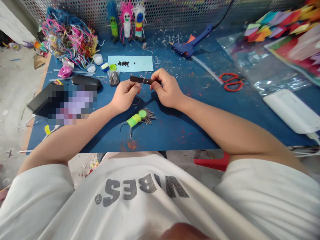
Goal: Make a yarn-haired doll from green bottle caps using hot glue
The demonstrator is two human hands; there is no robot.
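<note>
1. Head view: the right hand [168, 88] curls closely round one end of a dark, narrow tool [136, 79], held above the blue table [180, 133] with its far end toward the left hand [125, 95].
2. The left hand has thumb and fingertips pressed together, seemingly on a grey strand [143, 81] that crosses the tool; holding both between the hands probably keeps the crossing steady and in sight.
3. A green figure [135, 120] lies on the table between the hands and the near edge, presumably within easy reach; its grey yarn hair points right.
4. Beyond the hands, a pale blue card [144, 65] bears small black pieces [123, 63], likely so they show up well.
5. A blue glue gun [184, 50] and red-handled scissors [240, 81] lie on the right, perhaps to suit that hand.
6. The right fist covers the tool's end, leaving its kind unclear; whether the strand wraps round it or merely passes across, I cannot tell.
7. Pixelation masks a lilac item [79, 101] on the left, the scissors' blades are hard to make out, and the frame cuts off the coloured pieces [281, 20] at top right.
</note>
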